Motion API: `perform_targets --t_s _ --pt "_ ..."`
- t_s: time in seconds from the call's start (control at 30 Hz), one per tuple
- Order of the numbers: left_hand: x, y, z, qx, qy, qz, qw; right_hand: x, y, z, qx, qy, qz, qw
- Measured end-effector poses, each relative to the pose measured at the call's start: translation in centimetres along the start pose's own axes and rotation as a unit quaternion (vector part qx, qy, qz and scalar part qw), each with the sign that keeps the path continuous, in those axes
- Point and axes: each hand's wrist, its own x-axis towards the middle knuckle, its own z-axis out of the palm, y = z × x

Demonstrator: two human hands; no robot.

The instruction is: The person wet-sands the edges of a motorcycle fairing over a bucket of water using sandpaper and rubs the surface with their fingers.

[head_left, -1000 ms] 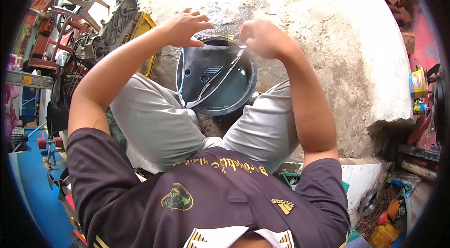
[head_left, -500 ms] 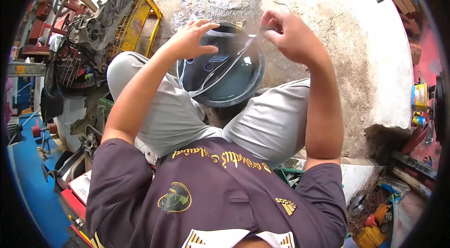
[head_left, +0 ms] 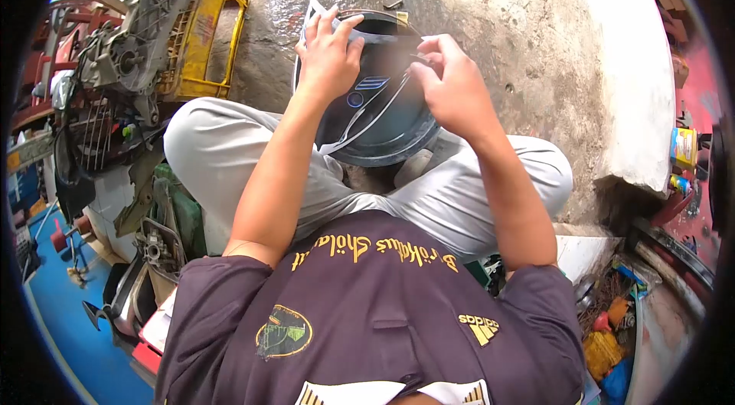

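Panel (head_left: 369,108) spans basin (head_left: 390,154), left hand (head_left: 328,60) splayed at eleven o'clock, likely steadying it, right hand (head_left: 457,91) curled at one, pinching I can't tell what.

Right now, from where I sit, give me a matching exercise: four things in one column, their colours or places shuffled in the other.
Things:
1. Crate
2. Basin
3. Shirt
4. Trousers

Colours or places:
A. Dark, with gold lettering
B. Yellow, off to your left
C. Light grey
D. In front of your lap, under your hands

Pairs: 1-B, 2-D, 3-A, 4-C
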Motion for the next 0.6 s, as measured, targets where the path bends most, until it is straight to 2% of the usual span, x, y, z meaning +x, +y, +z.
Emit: perform_targets --t_s 0.07,0.23,0.33,0.53,0.6 --pt "0.4 -1.3 1.5 -0.023 0.048 0.015 0.998 1.1 1.2 1.5 -0.024 0.001 0.04 0.999" --pt "-0.4 -2.4 2.4 -0.018 0.06 -0.003 0.998 1.1 5.6 5.2 -0.05 -0.009 0.134 0.99" --pt "-0.7 -2.4 2.9 -0.05 0.082 -0.016 0.995 1.0 6.9 7.5 -0.023 0.02 0.125 0.992" --pt "-1.3 -2.6 4.7 -0.02 0.086 -0.018 0.996 1.8 7.3 8.7 -0.058 -0.038 0.173 0.982" --pt "-1.3 -2.3 4.5 0.01 0.081 -0.018 0.997 2.0 7.8 9.0 -0.004 -0.027 0.181 0.983"
